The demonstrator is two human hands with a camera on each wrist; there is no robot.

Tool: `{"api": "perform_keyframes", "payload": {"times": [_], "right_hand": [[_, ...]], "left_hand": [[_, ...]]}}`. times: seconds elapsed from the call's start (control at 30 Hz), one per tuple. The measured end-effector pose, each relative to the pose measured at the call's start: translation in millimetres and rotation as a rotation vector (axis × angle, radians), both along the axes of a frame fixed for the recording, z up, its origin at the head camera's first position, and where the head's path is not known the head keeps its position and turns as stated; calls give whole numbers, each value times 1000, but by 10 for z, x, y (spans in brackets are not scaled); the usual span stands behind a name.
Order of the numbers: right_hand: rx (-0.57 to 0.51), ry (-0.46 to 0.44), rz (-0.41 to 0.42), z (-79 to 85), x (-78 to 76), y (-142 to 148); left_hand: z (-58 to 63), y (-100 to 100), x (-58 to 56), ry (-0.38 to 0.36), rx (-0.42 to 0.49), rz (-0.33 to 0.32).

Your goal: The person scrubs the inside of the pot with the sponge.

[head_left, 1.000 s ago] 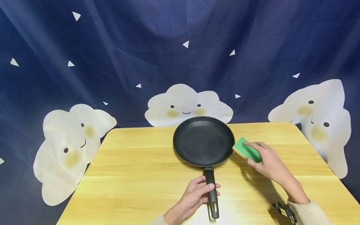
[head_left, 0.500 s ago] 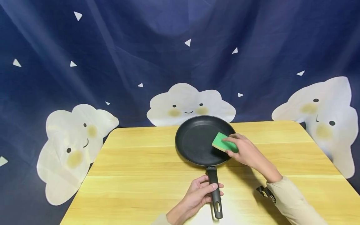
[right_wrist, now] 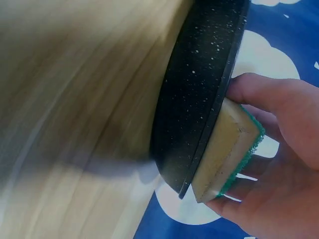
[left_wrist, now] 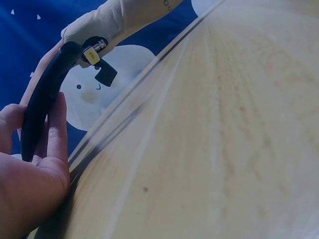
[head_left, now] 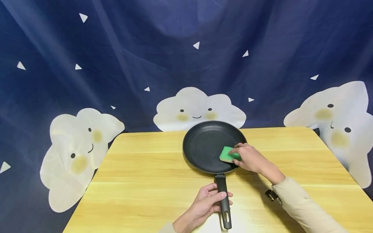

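Observation:
A black frying pan [head_left: 204, 145] is at the middle of the table, its handle toward me. My left hand [head_left: 205, 204] grips that handle [head_left: 223, 204], thumb on top and fingers wrapped beneath; the left wrist view also shows the handle [left_wrist: 40, 104] in the palm. Over the right part of the pan, my right hand [head_left: 252, 158] holds a sponge [head_left: 228, 154] with a green scouring side up and a yellowish side down. In the right wrist view the thumb and fingers pinch the sponge [right_wrist: 227, 149] beside the pan's speckled outer wall [right_wrist: 199, 84]. Whether it touches the pan floor is hidden.
The light wooden table [head_left: 140, 174] reaches back to a dark blue curtain [head_left: 163, 58] with cloud faces. A black strap with a buckle [head_left: 273, 195] sits at the right sleeve [head_left: 300, 200], above the tabletop.
My right hand has brought the sponge from beyond the pan's right rim leftward over its inside, then slightly lower. The left hand keeps its grip on the handle.

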State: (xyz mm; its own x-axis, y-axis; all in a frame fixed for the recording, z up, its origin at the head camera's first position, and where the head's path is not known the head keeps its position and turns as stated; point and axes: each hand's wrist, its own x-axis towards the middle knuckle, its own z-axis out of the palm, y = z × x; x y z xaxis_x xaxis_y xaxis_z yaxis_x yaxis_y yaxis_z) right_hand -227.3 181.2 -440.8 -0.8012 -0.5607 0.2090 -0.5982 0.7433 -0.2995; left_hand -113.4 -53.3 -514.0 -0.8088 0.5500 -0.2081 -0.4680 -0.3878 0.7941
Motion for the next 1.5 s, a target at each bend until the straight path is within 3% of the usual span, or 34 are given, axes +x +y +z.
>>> {"api": "perform_keyframes", "payload": {"times": [0.33,0.6,1.5], "right_hand": [[67,-3,-23,109,-8,-64],[121,-116,10,149,1,-62],[14,-394,118,230,-13,-334]], "left_hand": [[-1,-1,-4,9,11,11],[-23,22,26,-1,18,0],[21,-47,-57,-4,-27,-29]]}}
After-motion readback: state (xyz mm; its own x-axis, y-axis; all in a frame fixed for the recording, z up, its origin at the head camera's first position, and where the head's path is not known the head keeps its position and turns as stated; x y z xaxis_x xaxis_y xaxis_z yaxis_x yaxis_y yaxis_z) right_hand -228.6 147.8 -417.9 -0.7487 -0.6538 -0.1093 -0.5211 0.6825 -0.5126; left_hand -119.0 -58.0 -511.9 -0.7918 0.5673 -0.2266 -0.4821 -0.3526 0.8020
